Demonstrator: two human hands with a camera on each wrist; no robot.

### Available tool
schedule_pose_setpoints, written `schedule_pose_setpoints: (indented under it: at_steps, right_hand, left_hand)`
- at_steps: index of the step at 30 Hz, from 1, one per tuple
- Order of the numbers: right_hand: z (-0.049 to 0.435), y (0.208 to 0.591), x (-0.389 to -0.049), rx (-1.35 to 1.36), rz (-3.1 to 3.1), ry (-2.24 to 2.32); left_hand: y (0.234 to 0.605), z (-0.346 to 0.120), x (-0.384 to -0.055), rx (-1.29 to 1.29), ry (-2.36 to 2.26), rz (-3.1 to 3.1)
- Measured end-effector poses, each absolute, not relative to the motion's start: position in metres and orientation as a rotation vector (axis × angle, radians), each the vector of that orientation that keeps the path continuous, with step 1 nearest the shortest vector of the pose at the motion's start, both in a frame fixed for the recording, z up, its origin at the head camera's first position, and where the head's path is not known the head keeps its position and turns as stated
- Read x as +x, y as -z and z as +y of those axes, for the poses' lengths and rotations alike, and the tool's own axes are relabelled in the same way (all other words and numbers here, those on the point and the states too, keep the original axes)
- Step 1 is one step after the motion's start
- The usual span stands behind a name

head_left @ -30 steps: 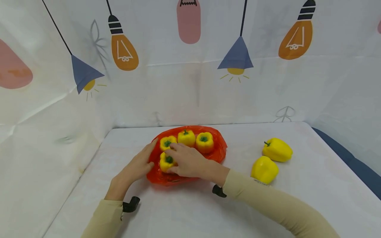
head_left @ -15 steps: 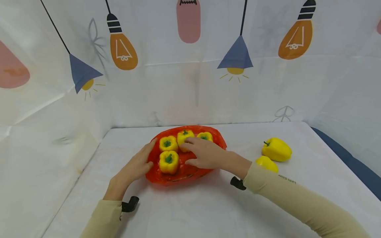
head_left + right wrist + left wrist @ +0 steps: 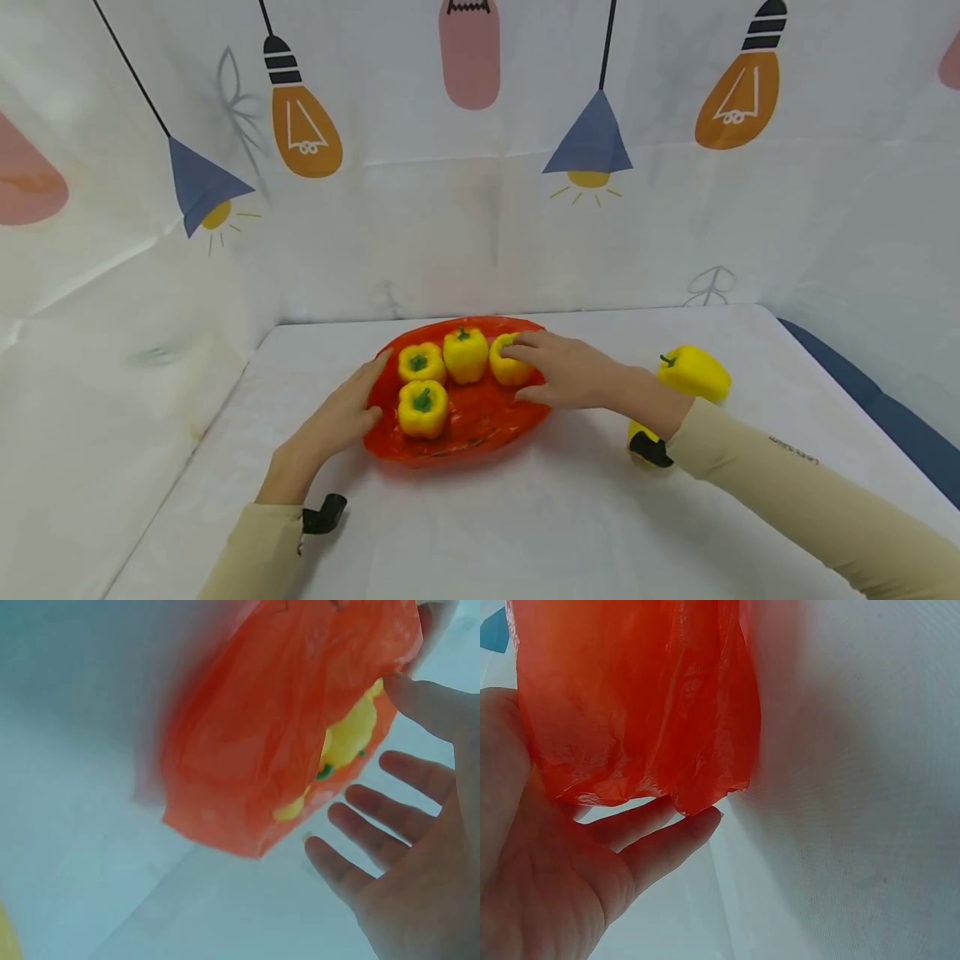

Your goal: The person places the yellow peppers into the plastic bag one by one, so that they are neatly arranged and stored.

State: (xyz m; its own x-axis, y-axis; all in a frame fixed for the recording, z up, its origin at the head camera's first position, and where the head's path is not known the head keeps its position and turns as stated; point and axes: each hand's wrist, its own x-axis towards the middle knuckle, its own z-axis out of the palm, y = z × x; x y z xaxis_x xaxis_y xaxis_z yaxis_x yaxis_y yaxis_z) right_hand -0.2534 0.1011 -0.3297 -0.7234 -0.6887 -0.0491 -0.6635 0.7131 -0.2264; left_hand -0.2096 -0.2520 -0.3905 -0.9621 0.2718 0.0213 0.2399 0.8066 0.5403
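Observation:
A red plastic bag [image 3: 487, 412] lies spread wide on the table, its mouth facing up. Several yellow bell peppers [image 3: 423, 408] with green stems stand in its left and far parts. My left hand [image 3: 337, 417] rests along the bag's left side; in the left wrist view its extended fingers [image 3: 671, 847] lie by the crinkled plastic. Over the bag's right side reaches my right hand [image 3: 573, 371], partly covering the rightmost bell pepper [image 3: 508, 371] there. The right wrist view has that hand's fingers spread, with nothing gripped and the thumb near the bag's edge.
Two more yellow bell peppers lie on the white table [image 3: 465, 533] to the right: the far bell pepper [image 3: 696, 371] shows well, while the near bell pepper [image 3: 639, 429] is mostly behind my right wrist. A white printed sheet [image 3: 420, 225] hangs behind the table.
My right hand has moved right, from the near-left pepper across the bag to its right side, uncovering the left peppers. The left hand keeps its place.

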Motion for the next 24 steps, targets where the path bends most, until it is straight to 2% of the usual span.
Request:
schedule_pose_setpoints:
  at_steps: [10, 24]
  right_hand:
    - [0.148, 0.318, -0.254, -1.075, 2.784, 0.257]
    - [0.209, 0.318, -0.243, -0.652, 2.509, 0.168]
  left_hand:
    - [0.39, -0.251, -0.209, 0.41, -0.875, 2.926]
    - [0.391, -0.252, -0.209, 0.396, -0.887, 2.91]
